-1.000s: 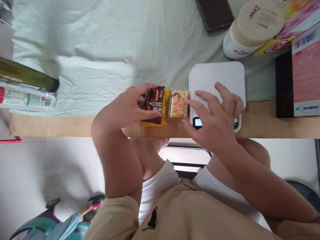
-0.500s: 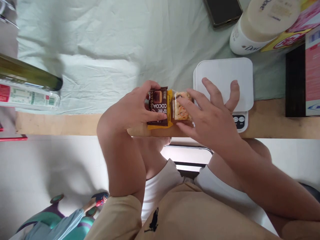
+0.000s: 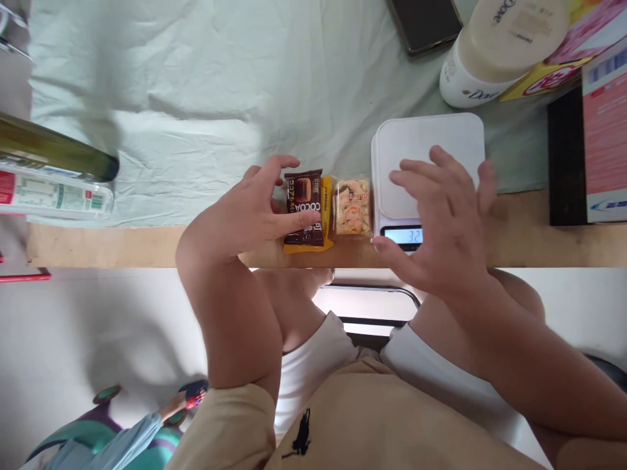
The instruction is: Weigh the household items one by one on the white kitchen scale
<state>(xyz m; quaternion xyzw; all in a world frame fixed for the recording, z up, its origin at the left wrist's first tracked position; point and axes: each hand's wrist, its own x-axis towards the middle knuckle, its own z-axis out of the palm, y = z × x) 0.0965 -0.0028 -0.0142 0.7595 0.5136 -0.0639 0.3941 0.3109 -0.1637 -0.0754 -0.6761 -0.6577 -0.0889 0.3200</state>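
On the table's front edge lies a brown packet marked COCOA [image 3: 304, 186], overlapping a yellow packet [image 3: 327, 196]. My left hand [image 3: 245, 212] is beside them, fingers apart, its thumb across the brown packet and its index finger at the packet's upper edge. Just right of these sits a clear-wrapped snack [image 3: 351, 205] with orange print, which neither hand touches. A white kitchen scale [image 3: 392, 147] stands to the right, its plate bare and its lit display [image 3: 404, 236] showing 32. Over the scale my right hand [image 3: 443, 219] hovers open, partly covering the plate and display.
At the back right are a phone [image 3: 426, 23], a white Dove bottle [image 3: 470, 81], a yellow-pink box [image 3: 543, 78] and a red-and-black box [image 3: 607, 143]. A green bottle [image 3: 53, 147] and a clear labelled package [image 3: 59, 192] lie left. Another person's arm [image 3: 132, 434] shows lower left.
My right hand has moved right, off the clear-wrapped snack and over the scale. My left hand's fingers have spread a little around the brown packet. The scale's display now shows.
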